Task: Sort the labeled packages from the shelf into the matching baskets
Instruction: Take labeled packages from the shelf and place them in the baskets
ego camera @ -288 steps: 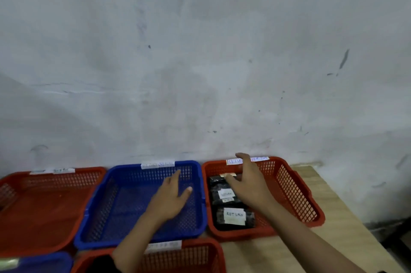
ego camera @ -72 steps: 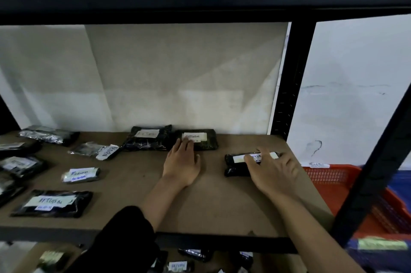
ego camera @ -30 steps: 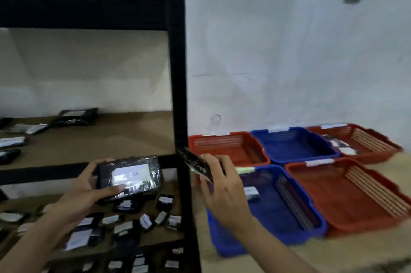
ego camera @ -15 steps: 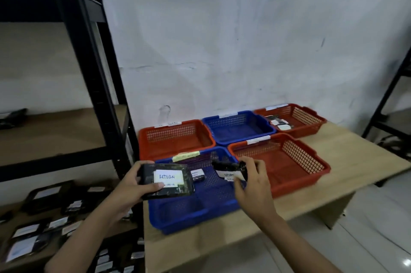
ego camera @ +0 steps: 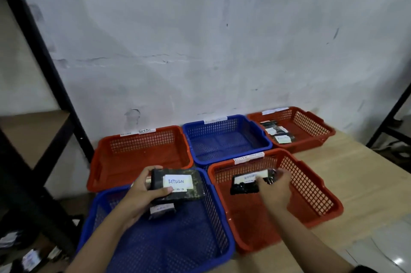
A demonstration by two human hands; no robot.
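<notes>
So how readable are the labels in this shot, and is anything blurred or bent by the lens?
Head view: the label on the package in the left hand reads RETURN sharply; the right hand and its package are motion-smeared, label illegible; far basket labels are too small to read; the shelf post leans, the wide-angle lens bending the edges.

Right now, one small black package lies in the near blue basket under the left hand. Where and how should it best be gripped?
Probably by its two long edges, coming straight down from above. The small black package lies flat on the floor of the near blue basket, label up, so its sides are free. The left hand and its RETURN package hover over it and must clear first.
</notes>
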